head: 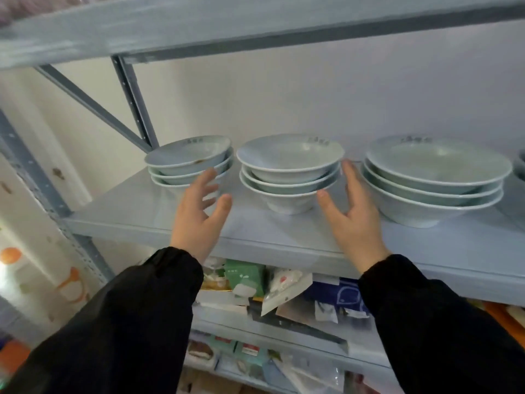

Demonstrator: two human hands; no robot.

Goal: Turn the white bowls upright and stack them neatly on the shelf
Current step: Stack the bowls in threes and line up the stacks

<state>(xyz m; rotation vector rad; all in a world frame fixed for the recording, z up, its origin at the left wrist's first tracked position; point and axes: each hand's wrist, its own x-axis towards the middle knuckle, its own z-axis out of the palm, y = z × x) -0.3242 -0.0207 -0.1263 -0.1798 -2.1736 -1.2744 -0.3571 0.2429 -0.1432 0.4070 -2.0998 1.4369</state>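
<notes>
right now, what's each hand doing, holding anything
Left hand: open, fingers spread, holding nothing.
Right hand: open beside the middle stack of white ceramic bowls, holding nothing.

The left hand (199, 217) covers the foot and lower front of the left stack (187, 157). Contact between hand and stack cannot be determined. The right hand (352, 217) overlaps the right side of the middle stack (289, 163). Contact there is likewise indeterminate. In these stacks and the right stack (437, 177), the lower bowls show only their rims. The dark markings (318, 141) inside the top bowls are too small to read. A fourth stack (522, 166) is cut off by the right edge. The upper shelf board (199, 27) is blurred. The packages (255, 282) below the bowl shelf (284, 240) are partly hidden by the sleeves (113, 322), and their print is illegible. The bottom edge cuts off both sleeves.
</notes>
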